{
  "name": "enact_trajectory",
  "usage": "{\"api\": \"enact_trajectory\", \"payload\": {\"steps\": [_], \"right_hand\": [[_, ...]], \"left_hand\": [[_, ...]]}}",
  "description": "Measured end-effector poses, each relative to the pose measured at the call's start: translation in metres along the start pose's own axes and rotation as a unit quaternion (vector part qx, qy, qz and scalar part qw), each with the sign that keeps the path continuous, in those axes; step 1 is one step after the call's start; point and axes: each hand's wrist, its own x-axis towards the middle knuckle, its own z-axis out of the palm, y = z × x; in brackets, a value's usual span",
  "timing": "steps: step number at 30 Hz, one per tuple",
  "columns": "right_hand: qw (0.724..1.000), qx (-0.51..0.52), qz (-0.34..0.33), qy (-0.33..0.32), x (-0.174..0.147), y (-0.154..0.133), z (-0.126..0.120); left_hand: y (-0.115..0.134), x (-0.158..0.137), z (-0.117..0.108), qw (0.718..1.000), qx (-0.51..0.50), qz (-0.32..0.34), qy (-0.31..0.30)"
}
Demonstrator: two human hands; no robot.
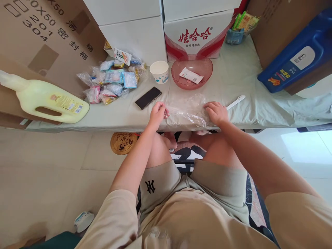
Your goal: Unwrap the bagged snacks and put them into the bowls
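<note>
A crumpled clear plastic bag (190, 107) lies near the table's front edge, between my hands. My left hand (158, 114) is closed at the bag's left end, its fingers curled around the thin film. At the other end, my right hand (216, 112) rests on the bag with fingers stretched out and palm down. Just beyond my left hand is a black phone (148, 98). A white plastic spoon (236, 102) lies beside my right hand, its near end hidden by it. Behind the bag stands a pink glass bowl (178, 81) with a white sachet (191, 75) inside.
A paper cup (159, 72) stands left of the bowl. Several small packets (114, 81) are heaped farther left, near a pale yellow jug (52, 100) lying tilted. Cartons (195, 38) line the back. A blue bottle (293, 55) leans at right, and a small basket (234, 36) sits behind.
</note>
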Motion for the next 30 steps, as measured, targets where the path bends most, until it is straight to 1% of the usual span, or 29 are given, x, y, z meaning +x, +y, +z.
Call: {"api": "enact_trajectory", "payload": {"steps": [2,4,7,8,10,12,14,15,17,18,19,20,21,23,24,25,26,27,28,30], "right_hand": [[0.998,0.065,0.019,0.018,0.002,0.008,-0.001],[0.995,0.084,-0.014,0.043,-0.003,0.014,-0.004],[0.992,0.027,-0.106,0.059,-0.016,0.017,-0.010],[0.991,0.007,-0.121,0.063,-0.019,0.016,-0.012],[0.990,-0.024,-0.124,0.068,-0.020,0.013,-0.015],[0.991,-0.042,-0.118,0.049,-0.013,0.009,-0.019],[0.991,-0.037,-0.131,0.002,0.000,0.003,-0.021],[0.989,-0.022,-0.141,-0.025,0.007,-0.001,-0.021],[0.986,0.041,-0.147,-0.068,0.025,-0.009,-0.019],[0.984,0.090,-0.133,-0.076,0.033,-0.012,-0.016],[0.981,0.148,-0.105,-0.072,0.041,-0.016,-0.012],[0.973,0.213,-0.070,-0.056,0.048,-0.019,-0.007],[0.960,0.277,-0.031,-0.030,0.054,-0.022,-0.001],[0.925,0.378,0.036,0.030,0.062,-0.025,0.008],[0.909,0.409,0.057,0.051,0.064,-0.025,0.010],[0.902,0.423,0.066,0.056,0.063,-0.025,0.009],[0.904,0.420,0.064,0.048,0.062,-0.025,0.007],[0.915,0.400,0.054,0.028,0.059,-0.025,0.002],[0.931,0.364,0.036,0.002,0.055,-0.025,-0.004],[0.967,0.250,-0.005,-0.045,0.045,-0.026,-0.016]], "left_hand": [[-0.002,0.001,-0.003,0.997,-0.052,-0.034,0.039],[-0.002,0.007,-0.003,0.995,-0.072,-0.048,0.051],[-0.002,0.026,0.004,0.997,-0.059,-0.041,0.036],[-0.003,0.033,0.008,0.997,-0.056,-0.038,0.026],[-0.004,0.046,0.016,0.998,-0.059,-0.029,-0.003],[-0.006,0.056,0.021,0.997,-0.064,-0.021,-0.037],[-0.007,0.063,0.021,0.996,-0.062,-0.021,-0.061],[-0.007,0.066,0.019,0.996,-0.057,-0.021,-0.065],[-0.009,0.073,0.013,0.998,-0.044,-0.010,-0.051],[-0.011,0.076,0.009,0.999,-0.038,0.003,-0.036],[-0.013,0.080,0.006,0.999,-0.035,0.019,-0.016],[-0.016,0.083,0.003,0.999,-0.035,0.031,0.008],[-0.020,0.086,0.000,0.998,-0.035,0.039,0.034],[-0.029,0.090,-0.004,0.995,-0.035,0.044,0.077],[-0.034,0.091,-0.005,0.994,-0.033,0.046,0.093],[-0.038,0.092,-0.006,0.993,-0.032,0.048,0.103],[-0.041,0.093,-0.006,0.992,-0.030,0.049,0.110],[-0.044,0.094,-0.006,0.991,-0.029,0.051,0.117],[-0.046,0.095,-0.006,0.991,-0.029,0.052,0.123],[-0.047,0.098,-0.006,0.989,-0.033,0.049,0.133]]}}
